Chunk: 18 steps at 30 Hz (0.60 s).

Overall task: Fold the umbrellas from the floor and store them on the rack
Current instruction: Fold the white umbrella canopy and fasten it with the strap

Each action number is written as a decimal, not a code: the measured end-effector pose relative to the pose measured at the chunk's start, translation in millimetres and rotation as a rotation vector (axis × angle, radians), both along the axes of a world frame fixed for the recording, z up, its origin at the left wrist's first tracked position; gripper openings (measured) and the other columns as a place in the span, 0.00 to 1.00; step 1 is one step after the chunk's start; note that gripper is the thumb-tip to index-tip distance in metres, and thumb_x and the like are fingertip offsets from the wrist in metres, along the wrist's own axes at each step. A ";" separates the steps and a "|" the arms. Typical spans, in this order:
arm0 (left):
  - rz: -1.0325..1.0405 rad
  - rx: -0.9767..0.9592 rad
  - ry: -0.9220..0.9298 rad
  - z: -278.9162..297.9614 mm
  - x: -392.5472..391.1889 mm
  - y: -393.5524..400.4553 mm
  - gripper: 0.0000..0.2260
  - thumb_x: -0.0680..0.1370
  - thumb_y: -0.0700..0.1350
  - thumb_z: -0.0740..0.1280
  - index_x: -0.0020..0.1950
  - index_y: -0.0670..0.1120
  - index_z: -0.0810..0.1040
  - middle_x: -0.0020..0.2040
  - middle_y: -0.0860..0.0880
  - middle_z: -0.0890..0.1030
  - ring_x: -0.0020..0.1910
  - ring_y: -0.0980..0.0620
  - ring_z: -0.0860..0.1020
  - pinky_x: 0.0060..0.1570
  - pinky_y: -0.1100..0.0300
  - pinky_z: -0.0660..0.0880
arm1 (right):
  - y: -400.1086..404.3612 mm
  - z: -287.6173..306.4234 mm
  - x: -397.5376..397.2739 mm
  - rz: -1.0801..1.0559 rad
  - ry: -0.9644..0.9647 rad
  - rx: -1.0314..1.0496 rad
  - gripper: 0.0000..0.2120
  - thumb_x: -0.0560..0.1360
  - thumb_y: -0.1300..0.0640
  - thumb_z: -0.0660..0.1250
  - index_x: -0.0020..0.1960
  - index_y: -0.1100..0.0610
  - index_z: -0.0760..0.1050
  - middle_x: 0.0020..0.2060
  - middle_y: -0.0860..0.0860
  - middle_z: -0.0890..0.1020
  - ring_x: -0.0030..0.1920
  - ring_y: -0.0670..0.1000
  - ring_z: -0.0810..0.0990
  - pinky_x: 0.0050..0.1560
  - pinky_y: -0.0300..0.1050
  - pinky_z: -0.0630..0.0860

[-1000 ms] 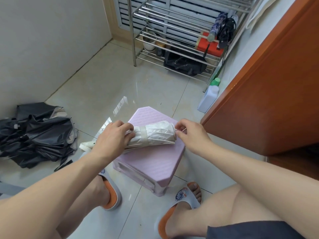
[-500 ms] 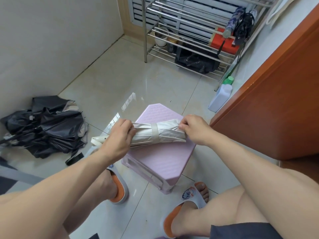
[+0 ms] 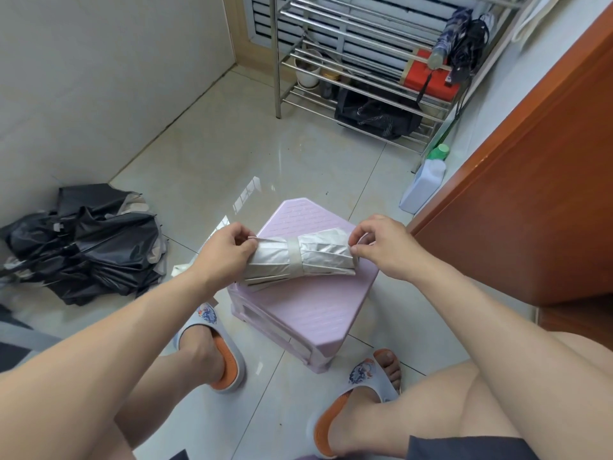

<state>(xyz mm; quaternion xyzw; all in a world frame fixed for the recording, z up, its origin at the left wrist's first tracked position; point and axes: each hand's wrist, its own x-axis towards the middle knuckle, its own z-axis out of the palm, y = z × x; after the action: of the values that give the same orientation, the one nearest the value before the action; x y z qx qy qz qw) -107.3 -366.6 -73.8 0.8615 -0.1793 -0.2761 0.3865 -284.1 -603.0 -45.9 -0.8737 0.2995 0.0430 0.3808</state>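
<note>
A pink stool (image 3: 308, 313) on the tiled floor (image 3: 238, 161), a white green-capped jug (image 3: 423, 184) near the wooden door (image 3: 530, 180)

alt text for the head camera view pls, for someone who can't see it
A person's left hand and right hand pinch the two ends of a folded, strapped silver umbrella lying on a pink stool. A crumpled black umbrella lies on the tiled floor at left; a metal rack stands beyond.

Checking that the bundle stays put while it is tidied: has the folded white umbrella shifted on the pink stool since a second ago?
No clear shift. The white umbrella still lies across the pink stool, strap near the middle; only the camera moved.
</note>
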 end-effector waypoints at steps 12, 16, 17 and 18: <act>0.021 0.025 0.035 -2.2 3.1 -1.5 0.04 0.81 0.44 0.67 0.48 0.46 0.79 0.44 0.46 0.82 0.40 0.49 0.75 0.40 0.55 0.71 | 3.0 -4.4 -2.1 0.026 -0.004 0.054 0.09 0.72 0.64 0.73 0.40 0.50 0.82 0.52 0.49 0.77 0.48 0.49 0.81 0.51 0.41 0.78; 0.029 0.006 0.059 -3.5 4.8 -2.1 0.04 0.81 0.43 0.67 0.48 0.45 0.79 0.42 0.47 0.81 0.39 0.49 0.74 0.39 0.56 0.70 | 2.9 -5.1 -2.4 0.029 -0.024 0.062 0.07 0.73 0.63 0.73 0.41 0.52 0.83 0.51 0.46 0.76 0.45 0.47 0.81 0.50 0.39 0.78; 0.028 0.004 0.065 -3.3 5.1 -2.3 0.04 0.81 0.43 0.67 0.48 0.44 0.79 0.42 0.47 0.80 0.39 0.49 0.74 0.39 0.56 0.69 | 2.7 -5.0 -2.3 0.030 -0.027 0.063 0.06 0.73 0.62 0.73 0.42 0.52 0.84 0.51 0.46 0.76 0.45 0.46 0.81 0.50 0.39 0.78; 0.027 0.004 0.071 -3.5 5.4 -2.7 0.04 0.81 0.43 0.67 0.49 0.44 0.79 0.42 0.48 0.80 0.39 0.49 0.74 0.39 0.56 0.69 | 2.4 -5.0 -2.4 0.035 -0.029 0.062 0.05 0.73 0.62 0.73 0.42 0.52 0.84 0.51 0.45 0.76 0.45 0.45 0.80 0.50 0.38 0.78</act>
<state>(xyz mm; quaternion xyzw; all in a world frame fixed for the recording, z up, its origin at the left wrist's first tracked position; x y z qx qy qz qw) -102.0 -369.3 -77.2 0.8544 -0.1532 -0.3015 0.3945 -286.6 -600.7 -50.9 -0.8672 0.2772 0.0464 0.4111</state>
